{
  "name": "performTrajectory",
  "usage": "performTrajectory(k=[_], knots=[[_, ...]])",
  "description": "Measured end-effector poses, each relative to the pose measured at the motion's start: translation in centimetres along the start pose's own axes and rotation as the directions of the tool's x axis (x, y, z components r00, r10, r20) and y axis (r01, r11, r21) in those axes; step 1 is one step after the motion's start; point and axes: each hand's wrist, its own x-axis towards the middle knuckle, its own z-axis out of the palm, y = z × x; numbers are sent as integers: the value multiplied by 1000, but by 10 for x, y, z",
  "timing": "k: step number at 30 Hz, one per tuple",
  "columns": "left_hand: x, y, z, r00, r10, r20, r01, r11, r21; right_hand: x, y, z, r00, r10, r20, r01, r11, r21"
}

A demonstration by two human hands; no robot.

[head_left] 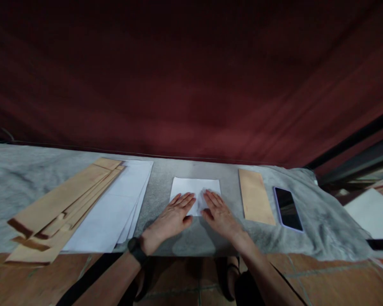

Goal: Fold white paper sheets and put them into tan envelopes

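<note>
A white sheet of paper point(194, 188) lies in the middle of a grey cloth point(166, 178) spread over a low table. My left hand point(174, 216) rests flat on the sheet's near left part, fingers stretched out. My right hand point(218, 212) lies flat on the near right part, fingers spread. Both hands press the paper and hold nothing. A black band sits on my left wrist point(136, 250).
A stack of brown envelopes point(60, 204) lies on white sheets point(115, 208) at the left. A single brown envelope point(255, 196) and a dark phone point(287, 208) lie to the right. A dark red curtain point(191, 85) hangs behind. Tiled floor point(322, 280) lies below.
</note>
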Motion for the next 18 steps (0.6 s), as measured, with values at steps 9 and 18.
performTrajectory(k=[9,18], knots=[[1,12,-16,999,47,27,-47,999,24,8,-24,-4,996,-84,40,85,996,-6],[2,2,-20,996,-32,-85,35,999,33,17,-42,-4,1000,-6,23,5,1000,4]])
